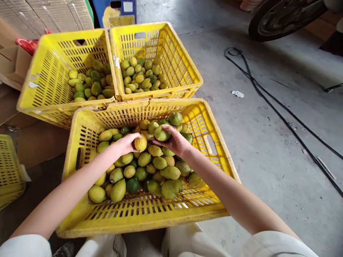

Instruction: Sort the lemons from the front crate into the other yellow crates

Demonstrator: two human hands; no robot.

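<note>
Both my hands are over the near yellow plastic crate (pixel 139 218), which holds many green and yellow lemons (pixel 144 159). My left hand (pixel 128 143) is closed round a yellow lemon (pixel 140 142), its thumb resting on top. In my right hand (pixel 175 142) sits a larger green lemon (pixel 162 133), gripped between the thumb above and the fingers below. The two held fruits are a short way apart, just above the pile. Parts of the fingers on both hands are hidden behind the fruit.
Beyond stand two more yellow crates, a left one (pixel 40 73) and a right one (pixel 184 67), each part filled with lemons. Cardboard (pixel 40 141) lies at left, near another yellow crate (pixel 9 171). A black cable (pixel 278 107) crosses the concrete floor below a wheel (pixel 281 18).
</note>
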